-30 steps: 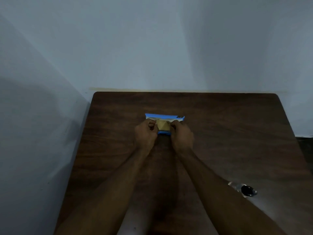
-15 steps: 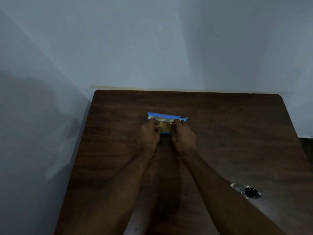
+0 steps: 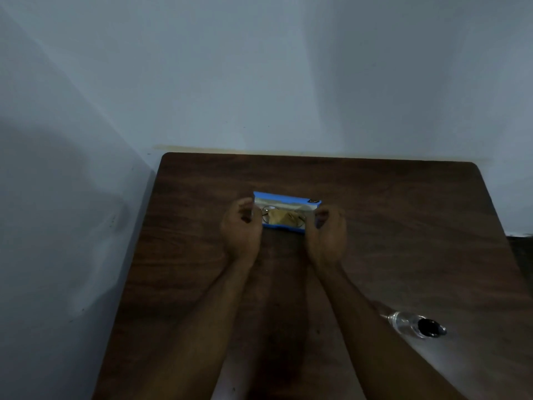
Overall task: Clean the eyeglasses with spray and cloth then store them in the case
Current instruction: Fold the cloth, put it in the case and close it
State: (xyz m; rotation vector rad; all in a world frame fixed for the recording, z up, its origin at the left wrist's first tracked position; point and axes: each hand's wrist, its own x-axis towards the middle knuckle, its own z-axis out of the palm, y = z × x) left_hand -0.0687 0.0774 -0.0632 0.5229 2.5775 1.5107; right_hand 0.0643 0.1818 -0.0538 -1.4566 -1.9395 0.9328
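A dim view from above looks down at a dark wooden table (image 3: pixel 403 226) set into the corner of pale walls (image 3: pixel 259 82). Near the middle of the table lies a blue eyeglass case (image 3: pixel 288 197), open. Its long axis runs left to right, parallel to the table's far edge, with the raised lid on the far side, toward the wall.

Inside the case sits a crumpled tan cloth (image 3: pixel 281 219), which covers most of the eyeglasses (image 3: pixel 266 213). Only thin wire rims show, at the left end and faintly at the right, lying along the length of the case.

The left hand (image 3: pixel 240 223) is cupped at the left end of the case and the right hand (image 3: pixel 327 229) at the right end, both with fingers curled inward. The low light hides whether the fingertips grip the case or only sit beside it.

Well apart, near the right forearm, a clear spray bottle (image 3: pixel 403 323) lies on its side, with its black top pointing right. The forearms and the table's near edge are cut off by the frame.
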